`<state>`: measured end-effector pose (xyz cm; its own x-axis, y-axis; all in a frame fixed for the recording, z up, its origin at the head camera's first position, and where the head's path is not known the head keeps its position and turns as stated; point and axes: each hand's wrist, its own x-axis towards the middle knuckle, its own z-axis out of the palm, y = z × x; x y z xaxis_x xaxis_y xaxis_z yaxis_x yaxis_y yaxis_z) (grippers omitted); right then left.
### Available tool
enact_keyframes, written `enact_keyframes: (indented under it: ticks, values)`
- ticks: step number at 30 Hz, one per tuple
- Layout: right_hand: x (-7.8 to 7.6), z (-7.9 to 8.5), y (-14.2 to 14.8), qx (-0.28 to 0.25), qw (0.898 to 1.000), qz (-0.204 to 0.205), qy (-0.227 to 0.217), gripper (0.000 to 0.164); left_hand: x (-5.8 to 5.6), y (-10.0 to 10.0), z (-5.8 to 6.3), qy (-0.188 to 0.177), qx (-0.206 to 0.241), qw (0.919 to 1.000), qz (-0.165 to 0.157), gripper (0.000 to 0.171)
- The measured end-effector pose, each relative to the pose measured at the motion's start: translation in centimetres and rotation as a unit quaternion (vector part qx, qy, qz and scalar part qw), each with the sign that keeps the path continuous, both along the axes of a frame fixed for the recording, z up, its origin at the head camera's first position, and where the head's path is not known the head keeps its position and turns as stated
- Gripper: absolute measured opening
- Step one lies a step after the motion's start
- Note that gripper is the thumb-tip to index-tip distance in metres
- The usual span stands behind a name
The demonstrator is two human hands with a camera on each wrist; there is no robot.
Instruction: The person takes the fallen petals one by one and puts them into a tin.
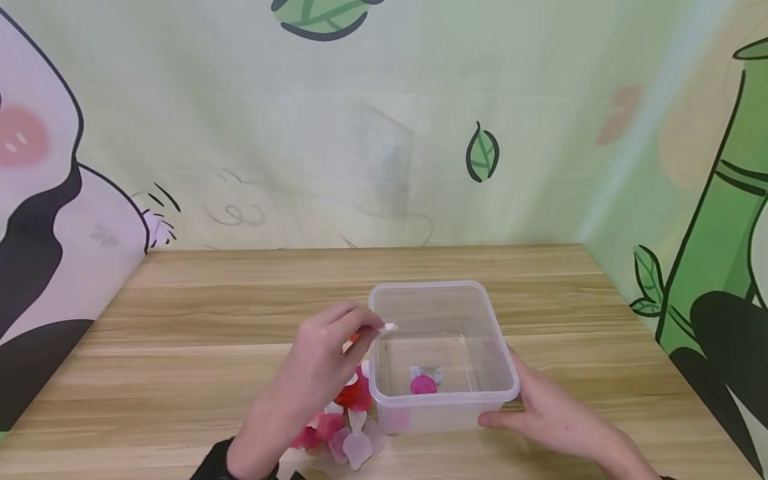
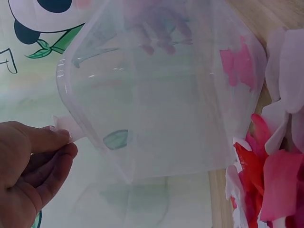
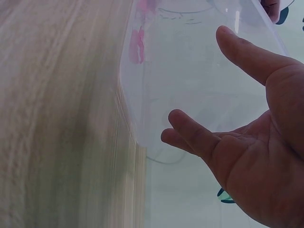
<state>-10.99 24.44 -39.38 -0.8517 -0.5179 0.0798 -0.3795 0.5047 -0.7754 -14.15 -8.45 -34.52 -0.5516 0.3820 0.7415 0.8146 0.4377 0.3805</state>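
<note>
A clear plastic box [image 1: 444,401] stands uncovered on the table. My left hand [image 1: 327,353] is at its left rim and pinches a small pale petal [image 2: 71,128] between thumb and fingertips. In the head view the petal's tip reaches over the rim. My right hand [image 1: 549,413] rests against the box's near right corner, thumb at the front and fingers along the side, spread and fairly straight in the right wrist view. Inside the box lie a magenta petal [image 1: 423,385] and a pale bluish piece [image 1: 438,375]. A pink patch shows through the lower wall.
A loose heap of red, pink and whitish petals [image 1: 330,427] lies just left of the box, partly hidden by my left forearm. The wood-grain table [image 1: 228,300] runs back to a printed cloth backdrop [image 1: 336,133] with leaves and a panda.
</note>
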Motion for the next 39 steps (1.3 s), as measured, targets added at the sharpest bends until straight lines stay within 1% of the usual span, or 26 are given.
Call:
enact_keyframes:
  ticks: [6,11,14,16,20,23,27,30,34,37,39]
  values:
    - [0.0,0.0,0.0,-0.002,1.0,0.001,-0.006,0.103,-0.1,0.3,-0.3,0.012,-0.007,0.9997,-0.021,0.023]
    - [0.0,0.0,0.0,-0.001,1.0,-0.002,-0.007,0.103,-0.3,0.3,-0.4,0.006,-0.007,0.9997,-0.021,0.023]
    - [0.1,0.0,0.0,0.004,1.0,-0.005,-0.001,0.103,-0.3,0.1,-0.3,-0.002,-0.009,0.9999,-0.011,0.024]
    - [0.1,0.0,0.1,0.005,1.0,-0.005,0.001,0.103,-0.3,-0.1,-0.1,-0.007,-0.012,0.9999,0.003,0.024]
    - [0.0,0.0,0.0,0.007,1.0,-0.006,0.002,0.103,-0.4,-0.7,0.2,-0.009,-0.012,0.9995,0.029,0.027]
    - [0.0,0.0,0.0,0.003,1.0,-0.004,0.0,0.103,-0.5,-1.2,0.3,-0.011,-0.012,0.999,0.041,0.026]
    - [0.0,0.0,0.0,-0.001,1.0,-0.004,-0.001,0.103,-0.6,-1.9,0.3,-0.037,-0.034,0.9971,0.058,0.025]
    - [0.1,0.0,0.0,0.001,1.0,-0.005,-0.001,0.103,-0.7,-2.4,0.3,-0.063,-0.063,0.9932,0.075,0.023]
    - [0.0,0.0,0.0,-0.001,1.0,-0.004,0.0,0.102,-0.9,-2.9,0.2,-0.099,-0.111,0.9849,0.088,0.019]
    - [0.1,0.0,-0.1,0.0,1.0,-0.005,0.0,0.102,-1.1,-3.2,-0.1,-0.136,-0.148,0.9753,0.092,0.017]
    - [0.1,0.0,-0.1,0.0,1.0,-0.005,-0.004,0.102,-1.2,-3.4,-0.2,-0.169,-0.172,0.9662,0.091,0.017]
